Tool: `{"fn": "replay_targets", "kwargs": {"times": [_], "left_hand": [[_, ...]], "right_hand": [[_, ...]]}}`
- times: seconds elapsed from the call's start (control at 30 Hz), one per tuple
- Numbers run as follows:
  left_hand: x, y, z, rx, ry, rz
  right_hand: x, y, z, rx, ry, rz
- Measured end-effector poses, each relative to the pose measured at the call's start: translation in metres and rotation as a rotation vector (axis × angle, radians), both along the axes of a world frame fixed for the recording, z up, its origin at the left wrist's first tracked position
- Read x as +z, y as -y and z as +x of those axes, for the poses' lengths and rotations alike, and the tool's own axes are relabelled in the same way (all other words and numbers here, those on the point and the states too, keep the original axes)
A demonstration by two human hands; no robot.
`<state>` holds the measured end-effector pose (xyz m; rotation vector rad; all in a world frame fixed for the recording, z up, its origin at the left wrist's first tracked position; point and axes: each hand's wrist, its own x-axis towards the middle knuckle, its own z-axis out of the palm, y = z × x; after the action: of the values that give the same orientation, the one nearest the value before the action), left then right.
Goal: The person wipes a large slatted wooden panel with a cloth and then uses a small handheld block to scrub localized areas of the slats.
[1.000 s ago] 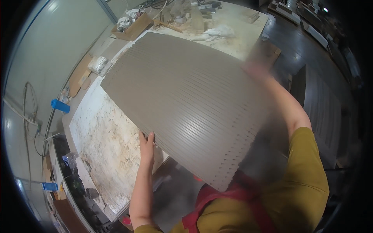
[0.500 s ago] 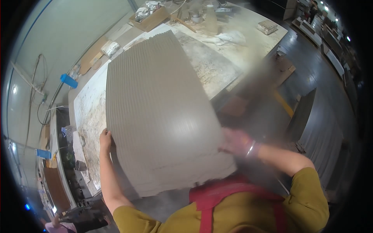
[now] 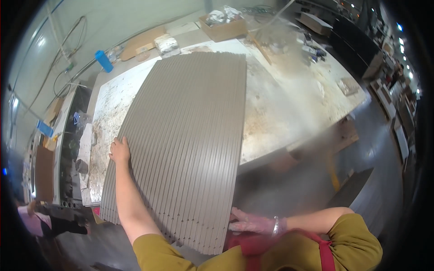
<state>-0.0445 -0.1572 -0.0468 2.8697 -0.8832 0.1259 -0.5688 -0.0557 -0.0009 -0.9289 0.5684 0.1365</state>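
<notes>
While lying across the workbench (image 3: 289, 113), the ribbed grey panel (image 3: 190, 135) looks stiff, probably heavy; left hand (image 3: 120, 151) rests flat on it, right hand (image 3: 248, 222) grips its near edge.

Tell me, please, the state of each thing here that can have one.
Ribbed grey panel: lying flat on the table, near end overhanging its edge.
Left hand: pressed on the panel's left edge.
Right hand: gloved, at the panel's near right corner.
Worktable: dusty, stained.
Cardboard box: open, filled.
Blue cylinder: tilted.

Right hand's fingers (image 3: 238, 222) seem tucked under the panel (image 3: 190, 140).
</notes>
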Motion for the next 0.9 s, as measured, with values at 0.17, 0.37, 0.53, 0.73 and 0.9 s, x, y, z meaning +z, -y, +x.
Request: {"fn": "replay_targets", "kwargs": {"times": [0.17, 0.37, 0.53, 0.73, 0.9], "left_hand": [[0.003, -0.003, 0.001, 0.040, -0.021, 0.014], [0.011, 0.006, 0.004, 0.046, -0.107, 0.026], [0.019, 0.001, 0.008, 0.073, -0.133, 0.026], [0.025, 0.025, 0.076, -0.122, -0.237, 0.066], [0.023, 0.120, 0.024, -0.133, -0.175, -0.060]], "right_hand": [[0.005, 0.034, -0.004, 0.031, 0.053, 0.333], [-0.029, 0.085, -0.007, 0.154, -0.004, 0.573], [-0.041, 0.148, -0.012, 0.078, -0.011, 0.380], [-0.033, 0.201, -0.017, -0.152, 0.028, 0.311], [-0.040, 0.209, 0.004, -0.253, -0.112, 0.220]]}}
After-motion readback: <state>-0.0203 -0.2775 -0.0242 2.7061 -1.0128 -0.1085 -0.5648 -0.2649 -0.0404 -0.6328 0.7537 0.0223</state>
